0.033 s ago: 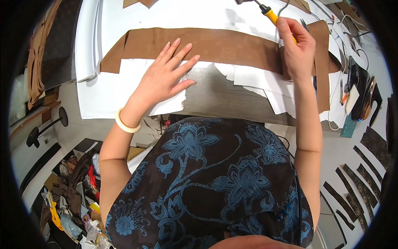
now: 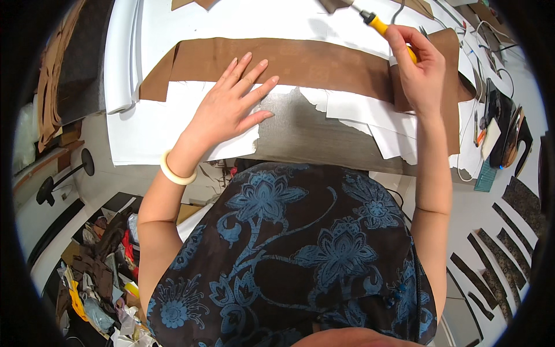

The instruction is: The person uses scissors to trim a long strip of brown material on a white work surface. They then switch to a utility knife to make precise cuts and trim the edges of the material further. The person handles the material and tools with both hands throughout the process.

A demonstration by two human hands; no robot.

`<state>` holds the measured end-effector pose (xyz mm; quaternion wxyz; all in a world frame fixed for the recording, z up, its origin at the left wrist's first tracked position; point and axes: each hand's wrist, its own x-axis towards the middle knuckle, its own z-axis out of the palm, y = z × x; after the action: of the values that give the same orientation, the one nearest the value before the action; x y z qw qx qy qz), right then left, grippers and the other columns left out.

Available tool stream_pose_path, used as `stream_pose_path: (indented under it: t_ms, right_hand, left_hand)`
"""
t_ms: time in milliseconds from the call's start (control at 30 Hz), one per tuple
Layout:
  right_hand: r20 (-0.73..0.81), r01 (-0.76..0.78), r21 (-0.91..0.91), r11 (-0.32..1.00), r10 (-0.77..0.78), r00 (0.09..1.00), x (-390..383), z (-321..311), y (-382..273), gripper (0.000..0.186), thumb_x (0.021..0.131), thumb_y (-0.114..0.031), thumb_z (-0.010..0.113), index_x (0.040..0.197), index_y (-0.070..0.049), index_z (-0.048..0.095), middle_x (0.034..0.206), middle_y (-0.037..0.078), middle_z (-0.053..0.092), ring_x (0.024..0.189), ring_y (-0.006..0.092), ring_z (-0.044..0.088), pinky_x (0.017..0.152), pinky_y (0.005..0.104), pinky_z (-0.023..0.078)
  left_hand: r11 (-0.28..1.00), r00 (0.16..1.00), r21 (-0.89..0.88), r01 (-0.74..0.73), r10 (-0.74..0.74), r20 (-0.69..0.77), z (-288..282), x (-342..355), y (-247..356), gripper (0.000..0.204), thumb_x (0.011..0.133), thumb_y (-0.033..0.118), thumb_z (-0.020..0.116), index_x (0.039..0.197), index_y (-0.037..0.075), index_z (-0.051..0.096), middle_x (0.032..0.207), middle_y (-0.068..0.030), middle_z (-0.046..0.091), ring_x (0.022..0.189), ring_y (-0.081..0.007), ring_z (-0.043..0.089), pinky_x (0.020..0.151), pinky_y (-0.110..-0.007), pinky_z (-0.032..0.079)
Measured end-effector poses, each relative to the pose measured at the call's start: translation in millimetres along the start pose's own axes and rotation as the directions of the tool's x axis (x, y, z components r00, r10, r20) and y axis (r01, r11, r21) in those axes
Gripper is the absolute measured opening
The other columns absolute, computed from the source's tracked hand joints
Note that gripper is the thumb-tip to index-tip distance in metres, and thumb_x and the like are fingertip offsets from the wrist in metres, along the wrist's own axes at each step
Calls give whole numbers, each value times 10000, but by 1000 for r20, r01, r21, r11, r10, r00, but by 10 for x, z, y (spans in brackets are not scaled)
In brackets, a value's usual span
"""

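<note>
My left hand point(image 2: 228, 110) lies flat with fingers spread, pressing the lower edge of a long brown strip of material point(image 2: 312, 61) and the white paper point(image 2: 144, 133) beneath it. A cream bangle point(image 2: 173, 173) sits on that wrist. At the strip's right end, my right hand point(image 2: 419, 72) grips a yellow-handled corded tool point(image 2: 378, 24). Its dark tip points up and left, above the strip. A second brown piece point(image 2: 450, 104) runs down from under my right hand.
The grey tabletop point(image 2: 306, 133) shows between torn white sheets. A roll of white paper point(image 2: 121, 58) lies at the left. Hand tools and cables point(image 2: 503, 127) crowd the right edge. Dark cut strips point(image 2: 497, 260) lie lower right, and a scrap pile point(image 2: 98, 272) sits on the floor lower left.
My right hand has shifted the yellow tool slightly, with its tip a little further left. My left hand has not moved.
</note>
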<state>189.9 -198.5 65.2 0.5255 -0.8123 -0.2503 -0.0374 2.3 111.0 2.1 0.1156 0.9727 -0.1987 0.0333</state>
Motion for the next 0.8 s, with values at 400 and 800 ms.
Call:
stream_pose_path:
  t_ms: [400, 800]
  right_hand:
    - [536, 230, -364, 903, 1, 844, -38, -144, -146, 227, 957, -220, 783, 1041, -12, 816, 846, 114, 728, 682, 260, 678, 652, 345, 560]
    - [547, 250, -389, 887, 3, 837, -106, -135, -210, 214, 959, -231, 784, 1050, -46, 841, 796, 102, 714, 629, 247, 677, 607, 348, 540]
  left_hand:
    - [1000, 1000, 19, 1, -1, -1, 8, 9, -6, 682, 1027, 626, 587, 1564, 208, 547, 1661, -123, 459, 1579, -398, 343, 1310, -523, 283]
    - [1000, 1000, 15, 12, -12, 9, 18, 2, -6, 685, 1023, 632, 591, 1561, 211, 552, 1661, -122, 460, 1587, -387, 331, 1319, -552, 238]
